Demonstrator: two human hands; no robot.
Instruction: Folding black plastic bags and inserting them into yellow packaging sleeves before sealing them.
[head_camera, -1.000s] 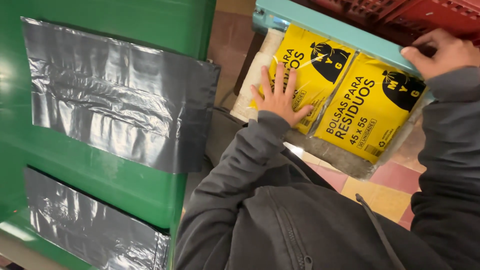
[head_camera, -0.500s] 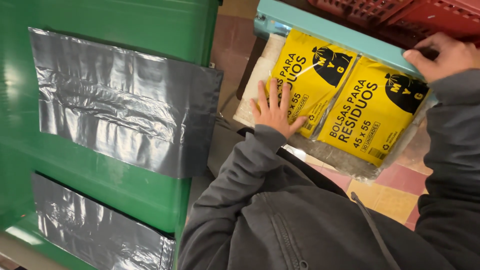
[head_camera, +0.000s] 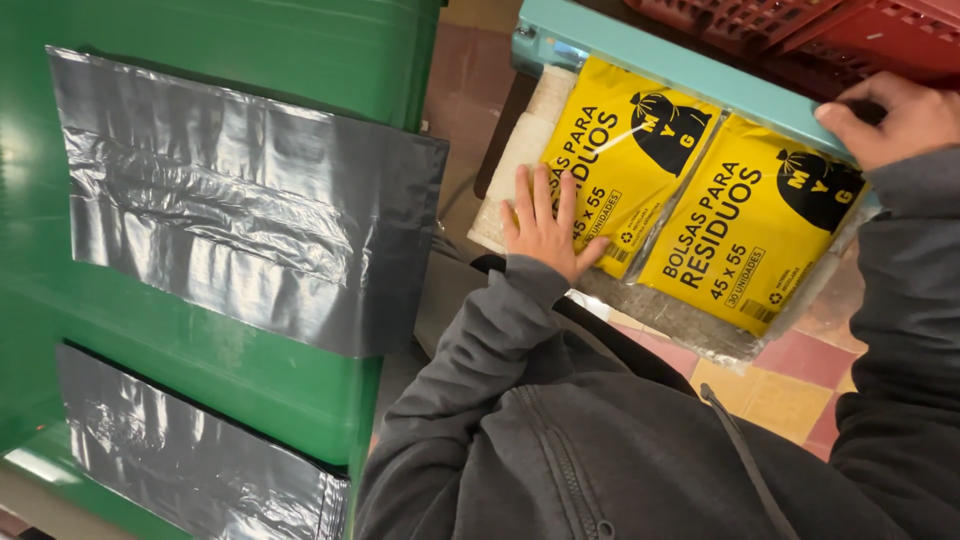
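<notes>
Shifted slightly since a second ago: left hand slid a bit down and left along the nearer yellow bag pack, fingers now spread flat across its lower left corner and onto the pale pack beside it; right hand barely changed. Left hand open, palm down, pressing, not gripping anything. Right hand curled over the teal shelf edge near the red crates, fingers hooked on the rim, holding only that. Two yellow packs side by side under the teal edge, second pack just right of the first, edges touching, both inside clear wrap. Long axes running diagonally, from lower left up toward the shelf. Left hand clearly nearer: already on the first pack, which extends up and right from the palm. Right hand above the second pack's top corner, apart from it. Green bin with grey liner flaps off to the left, well apart from both hands.
</notes>
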